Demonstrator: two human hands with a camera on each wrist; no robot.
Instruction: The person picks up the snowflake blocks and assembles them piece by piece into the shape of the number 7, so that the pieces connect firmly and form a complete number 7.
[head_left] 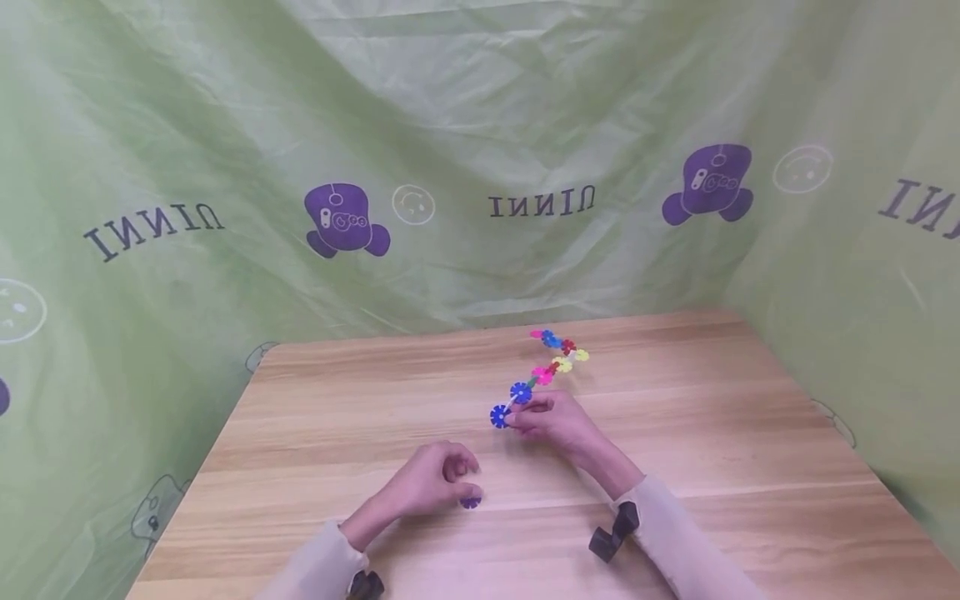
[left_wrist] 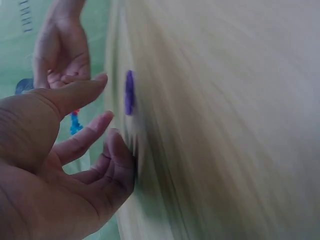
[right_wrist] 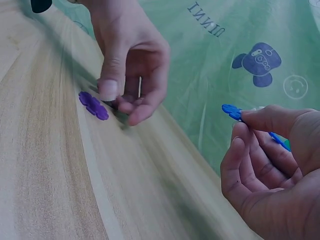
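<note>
My right hand (head_left: pixel 562 427) pinches a blue notched disc (right_wrist: pixel 230 111) between thumb and fingers. That disc ends a chain of linked snowflake discs (head_left: pixel 543 376) in blue, green, pink, red, yellow and white, which stretches away toward the back of the table. Nearer to me, a purple snowflake disc (head_left: pixel 471 503) lies on the wood beside my left thumb. My left hand (left_wrist: pixel 60 155) hovers low over the tabletop, its thumb and fingers apart with nothing between them. In the left wrist view a gap shows between the fingertips and the purple disc (left_wrist: pixel 130 93).
The wood-grain table (head_left: pixel 315 400) carries these pieces. A green cloth (head_left: pixel 480 267) with purple printed figures hangs behind it and on both sides. Black wrist mounts (head_left: pixel 615 533) sit at the sleeves.
</note>
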